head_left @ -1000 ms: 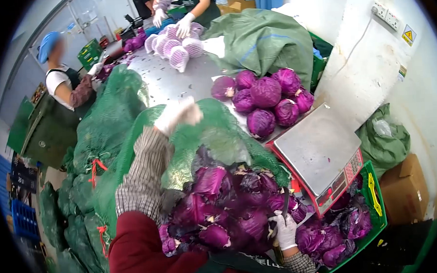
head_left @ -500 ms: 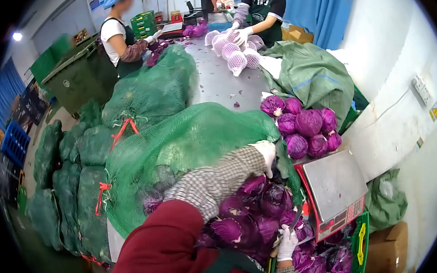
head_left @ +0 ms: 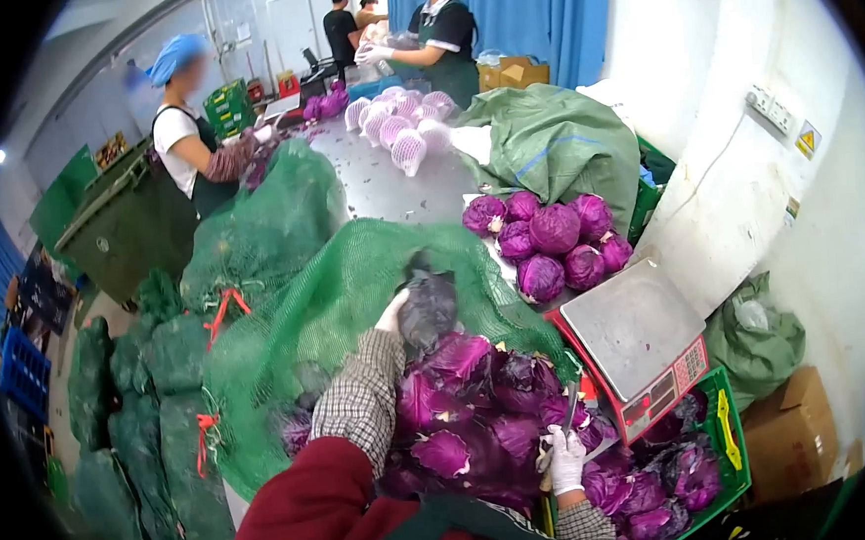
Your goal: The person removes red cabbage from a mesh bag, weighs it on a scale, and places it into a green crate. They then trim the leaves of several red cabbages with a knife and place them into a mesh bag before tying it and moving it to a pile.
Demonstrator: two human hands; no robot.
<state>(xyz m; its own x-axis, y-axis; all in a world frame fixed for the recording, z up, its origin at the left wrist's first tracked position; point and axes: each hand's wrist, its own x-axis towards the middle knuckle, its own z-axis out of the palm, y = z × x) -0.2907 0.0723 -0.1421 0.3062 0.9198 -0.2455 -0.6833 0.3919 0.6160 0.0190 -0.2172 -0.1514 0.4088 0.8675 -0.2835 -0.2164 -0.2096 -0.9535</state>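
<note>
My gloved left hand [head_left: 393,313] grips the side of a dark, grey-purple red cabbage [head_left: 429,312] at the mouth of a green mesh sack [head_left: 295,288]. Just below it lies a heap of purple red cabbages [head_left: 460,397], partly inside the netting. In my gloved right hand [head_left: 566,462], low on the right, is a knife [head_left: 571,406] with its blade pointing up and away from me. That hand is beside the heap, above a green crate [head_left: 735,449] of cabbages and leaves.
A red scale [head_left: 634,332] with a metal plate stands right of the heap. Behind it are trimmed cabbages [head_left: 555,229] and a green woven sack [head_left: 563,138]. Net-wrapped cabbages [head_left: 409,153] lie farther up the table [head_left: 378,194]. Full mesh sacks [head_left: 184,424] are stacked left. Co-workers stand beyond.
My left hand has moved left from the sack's right edge and now holds the dark cabbage. The view has shifted; the far co-worker's hands have left the net-wrapped cabbages. My right hand keeps the knife.
</note>
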